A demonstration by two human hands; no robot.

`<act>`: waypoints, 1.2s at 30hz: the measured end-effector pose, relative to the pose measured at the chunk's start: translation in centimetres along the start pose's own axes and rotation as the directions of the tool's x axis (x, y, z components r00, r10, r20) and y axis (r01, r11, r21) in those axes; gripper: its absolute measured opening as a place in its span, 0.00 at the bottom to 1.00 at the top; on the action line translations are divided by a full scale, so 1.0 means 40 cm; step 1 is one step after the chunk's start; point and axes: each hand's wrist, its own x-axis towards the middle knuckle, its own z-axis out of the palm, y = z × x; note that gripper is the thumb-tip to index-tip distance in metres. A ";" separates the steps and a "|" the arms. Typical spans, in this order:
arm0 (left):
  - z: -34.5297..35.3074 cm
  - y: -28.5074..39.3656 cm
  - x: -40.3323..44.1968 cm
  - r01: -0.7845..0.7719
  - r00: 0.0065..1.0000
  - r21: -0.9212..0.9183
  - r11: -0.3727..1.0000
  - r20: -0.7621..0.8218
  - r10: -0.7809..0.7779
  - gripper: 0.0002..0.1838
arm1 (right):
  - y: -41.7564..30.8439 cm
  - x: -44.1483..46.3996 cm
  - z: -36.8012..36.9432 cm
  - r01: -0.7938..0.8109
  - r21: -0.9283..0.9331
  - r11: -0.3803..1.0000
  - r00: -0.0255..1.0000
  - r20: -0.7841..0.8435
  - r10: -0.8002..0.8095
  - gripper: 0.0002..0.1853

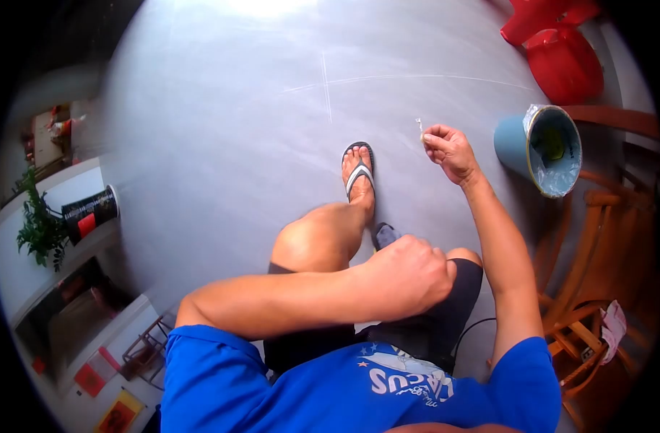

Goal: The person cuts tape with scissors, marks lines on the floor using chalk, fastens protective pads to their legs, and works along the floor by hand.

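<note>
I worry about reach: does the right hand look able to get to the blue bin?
Probably yes: the right hand is near the blue bin, with only floor visible between.

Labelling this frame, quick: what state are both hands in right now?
Left hand: closed in a fist; whether it holds anything cannot be told.
Right hand: closed, pinching a small whitish piece.

Blue T-shirt (pixel 294 397), white lettering (pixel 378 380); light-blue bin (pixel 513 144), yellowish rim (pixel 532 164); black flip-flop (pixel 371 156), grey-white straps (pixel 360 171); whitish strip (pixel 419 125); grey floor (pixel 229 130).
</note>
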 end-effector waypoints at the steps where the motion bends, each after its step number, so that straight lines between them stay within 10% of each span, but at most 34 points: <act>1: -0.006 -0.005 0.010 0.025 1.000 -0.030 0.999 -0.008 -0.025 0.08 | -0.027 -0.006 0.019 -0.014 -0.007 1.000 1.000 -0.005 0.014 0.04; 13: 0.078 -0.123 -0.025 0.329 0.918 -0.329 0.885 -0.107 -0.381 0.06 | -0.300 -0.142 0.265 -0.242 -0.235 0.941 0.970 -0.073 0.231 0.06; 21: -0.073 -0.178 -0.248 0.518 0.435 -0.502 0.692 -0.542 -0.719 0.05 | -0.518 -0.125 0.446 -0.387 -0.438 0.812 0.920 -0.123 0.372 0.04; 36: -0.054 -0.247 -0.310 0.679 -0.262 -0.724 -0.118 -0.090 -0.961 0.07 | -0.438 0.789 0.676 -0.007 -0.893 0.450 0.993 0.046 0.106 0.10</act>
